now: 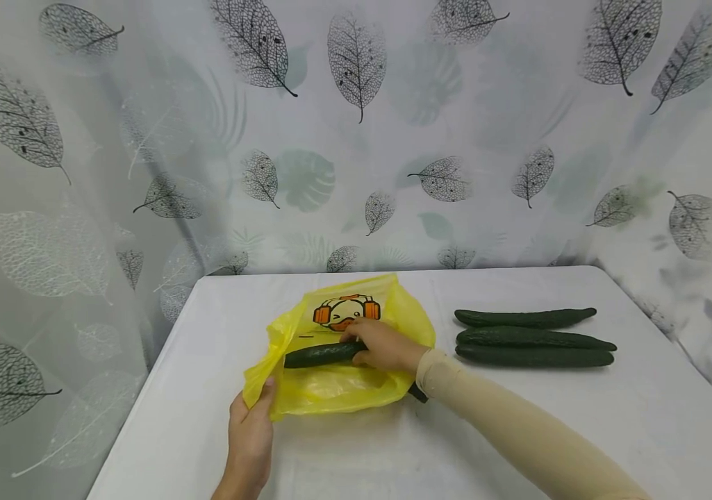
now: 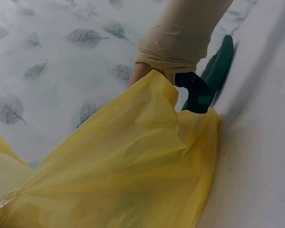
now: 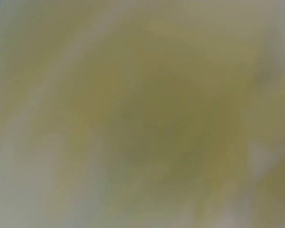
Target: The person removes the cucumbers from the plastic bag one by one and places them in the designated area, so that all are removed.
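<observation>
A yellow plastic bag (image 1: pixel 330 396) with a cartoon duck print lies on the white table, its mouth spread. My left hand (image 1: pixel 251 437) grips the bag's near left edge between thumb and fingers. Within the bag's mouth, my right hand (image 1: pixel 383 345) holds a dark green cucumber (image 1: pixel 321 355), fingers curled round its right part. That cucumber lies roughly level, its free end pointing left. In the left wrist view, the yellow bag (image 2: pixel 133 166) hides the right hand, and only the beige sleeve (image 2: pixel 175 38) and wrist show. Blurred yellow film (image 3: pixel 156 118) fills the right wrist view.
On the right of the table (image 1: pixel 162 417) lie three more cucumbers: one at the back (image 1: pixel 524 318) and two side by side in front (image 1: pixel 533 356). A leaf-patterned curtain (image 1: pixel 356 139) hangs behind the table. A dark device (image 2: pixel 194 92) is strapped at the right wrist.
</observation>
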Demonstrator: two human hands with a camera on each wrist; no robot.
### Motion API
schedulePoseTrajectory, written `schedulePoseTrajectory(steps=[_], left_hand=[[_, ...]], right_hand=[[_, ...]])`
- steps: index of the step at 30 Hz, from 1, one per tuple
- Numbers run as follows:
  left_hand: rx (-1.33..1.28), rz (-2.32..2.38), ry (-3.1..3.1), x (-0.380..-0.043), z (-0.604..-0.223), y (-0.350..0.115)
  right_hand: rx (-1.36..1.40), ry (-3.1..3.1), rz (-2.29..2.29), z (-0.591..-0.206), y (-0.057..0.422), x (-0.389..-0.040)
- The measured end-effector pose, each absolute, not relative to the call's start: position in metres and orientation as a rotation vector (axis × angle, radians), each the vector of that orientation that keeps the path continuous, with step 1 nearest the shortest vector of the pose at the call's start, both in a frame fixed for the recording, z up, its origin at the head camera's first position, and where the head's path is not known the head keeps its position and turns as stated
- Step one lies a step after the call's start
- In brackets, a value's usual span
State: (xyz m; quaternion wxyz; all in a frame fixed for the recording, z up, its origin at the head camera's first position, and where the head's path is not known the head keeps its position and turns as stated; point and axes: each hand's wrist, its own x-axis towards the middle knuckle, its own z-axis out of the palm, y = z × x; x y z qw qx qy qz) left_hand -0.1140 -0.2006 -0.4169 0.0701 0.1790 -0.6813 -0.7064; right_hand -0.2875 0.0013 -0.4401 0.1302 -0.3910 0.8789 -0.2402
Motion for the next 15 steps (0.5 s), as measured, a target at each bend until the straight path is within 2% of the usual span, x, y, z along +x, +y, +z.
schedulePoseTrajectory(steps=[15], left_hand=[[0.549,-2.136,-1.988,-0.112,-0.412,-0.200]], right_hand=[[-1.331,2.265,-1.044,-0.422,0.030,-0.289]])
